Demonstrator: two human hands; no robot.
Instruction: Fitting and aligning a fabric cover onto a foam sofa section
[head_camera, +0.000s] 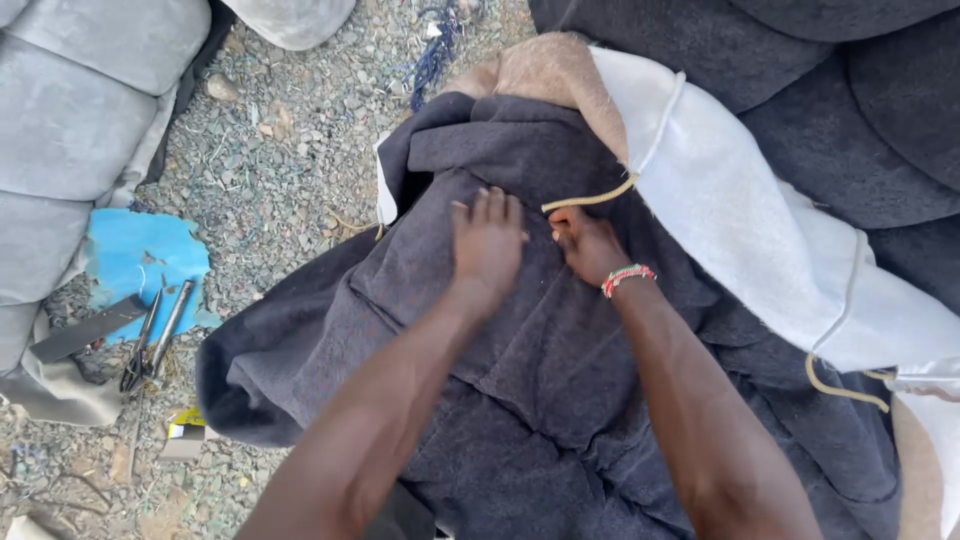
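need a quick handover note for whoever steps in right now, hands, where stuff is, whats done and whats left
Left hand: flat, fingers spread, pressing the dark grey fabric.
Right hand: fingers pinch at the fabric edge beside the yellow cord; beaded bracelet on the wrist.
Things: grey fabric draped over the padded frame; white lining and tan backing exposed at upper right. Scissors and a metal tool lie on the gravel by the blue scrap.
Done: fabric laid over most of it.
Left: upper-right part uncovered.
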